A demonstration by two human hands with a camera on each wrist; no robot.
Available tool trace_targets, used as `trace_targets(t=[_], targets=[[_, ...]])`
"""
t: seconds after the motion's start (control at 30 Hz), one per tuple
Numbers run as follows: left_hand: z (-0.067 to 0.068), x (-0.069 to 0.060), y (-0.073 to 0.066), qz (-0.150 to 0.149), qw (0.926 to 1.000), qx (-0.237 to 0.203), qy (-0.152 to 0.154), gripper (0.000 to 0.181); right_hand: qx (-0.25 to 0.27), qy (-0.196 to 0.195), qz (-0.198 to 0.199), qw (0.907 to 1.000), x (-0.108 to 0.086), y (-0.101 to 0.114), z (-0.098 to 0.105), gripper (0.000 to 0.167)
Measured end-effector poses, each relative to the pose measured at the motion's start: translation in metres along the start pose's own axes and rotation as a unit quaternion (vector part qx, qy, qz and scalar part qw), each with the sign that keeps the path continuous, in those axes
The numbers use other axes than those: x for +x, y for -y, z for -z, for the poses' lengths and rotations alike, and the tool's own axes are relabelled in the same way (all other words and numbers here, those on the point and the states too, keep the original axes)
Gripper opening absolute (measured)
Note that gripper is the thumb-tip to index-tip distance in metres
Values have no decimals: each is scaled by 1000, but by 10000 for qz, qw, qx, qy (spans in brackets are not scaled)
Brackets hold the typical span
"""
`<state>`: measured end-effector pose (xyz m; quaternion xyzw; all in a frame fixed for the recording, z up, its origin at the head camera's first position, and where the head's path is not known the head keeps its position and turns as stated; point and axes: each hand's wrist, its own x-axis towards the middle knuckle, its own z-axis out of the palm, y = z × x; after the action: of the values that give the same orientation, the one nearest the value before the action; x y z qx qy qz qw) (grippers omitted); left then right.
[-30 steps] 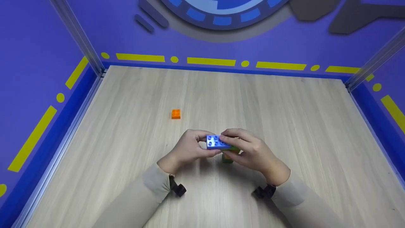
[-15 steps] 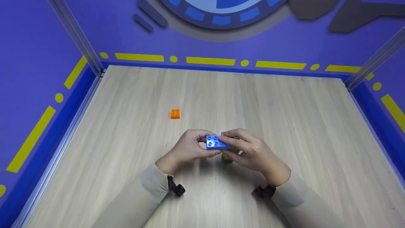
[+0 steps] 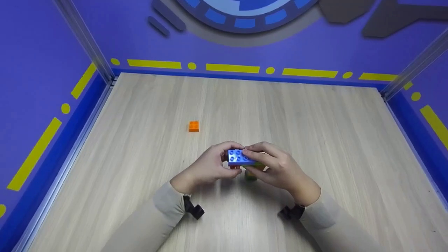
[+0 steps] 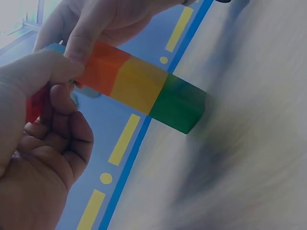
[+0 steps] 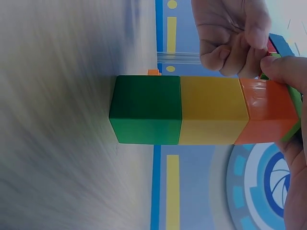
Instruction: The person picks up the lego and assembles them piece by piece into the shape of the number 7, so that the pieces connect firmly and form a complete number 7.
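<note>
While the right grip [image 3: 281,168] has hardly moved over the last second, the left grip [image 3: 206,164] has spread a little, its fingers arching higher and its thumb dropping, so that a red brick [image 4: 34,106] now shows between them, under the overhanging end of the blue brick [image 3: 240,162]. The left grip seems to pinch that red brick; the right one clasps the blue brick and the light green brick [image 5: 297,103] beneath it. This suggests the work is at the underside of the overhang, though whether red is seated there cannot be told. Below the right grip run an orange brick [image 5: 268,103], a yellow brick [image 5: 211,110] and a dark green brick [image 5: 146,105], the lowest; contact with the tabletop [image 3: 157,105] is unclear. Ahead of the left grip, well apart, lies a loose orange brick [image 3: 194,126].
</note>
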<state>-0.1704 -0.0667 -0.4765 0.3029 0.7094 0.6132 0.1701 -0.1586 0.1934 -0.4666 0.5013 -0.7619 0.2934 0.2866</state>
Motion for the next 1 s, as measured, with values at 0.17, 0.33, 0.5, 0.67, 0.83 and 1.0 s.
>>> trace_targets(t=[0.17, 0.33, 0.5, 0.67, 0.83, 1.0], targets=[[1, 0, 2, -462, 9974, 545, -103, 42, 60, -41, -7, 10000, 0, 1, -2, 41], [5, -2, 2, -1234, 9779, 1660, -307, 39, -21, 17, 68, 10000, 1, 1, -2, 42], [7, -4, -3, -1858, 9472, 2539, -615, 41, -50, 42, 91, 9999, 1, 1, -1, 45], [6, -3, -7, -2493, 9166, 3015, -828, 40, -92, 3, 109, 9999, 1, 0, -2, 38], [4, 0, -4, -3004, 8775, 3565, -1123, 42, -108, -42, 91, 9999, 0, 0, -2, 35], [2, 1, -1, -3326, 8390, 4049, -1465, 36, -114, -62, 93, 9999, 0, 0, -2, 35]])
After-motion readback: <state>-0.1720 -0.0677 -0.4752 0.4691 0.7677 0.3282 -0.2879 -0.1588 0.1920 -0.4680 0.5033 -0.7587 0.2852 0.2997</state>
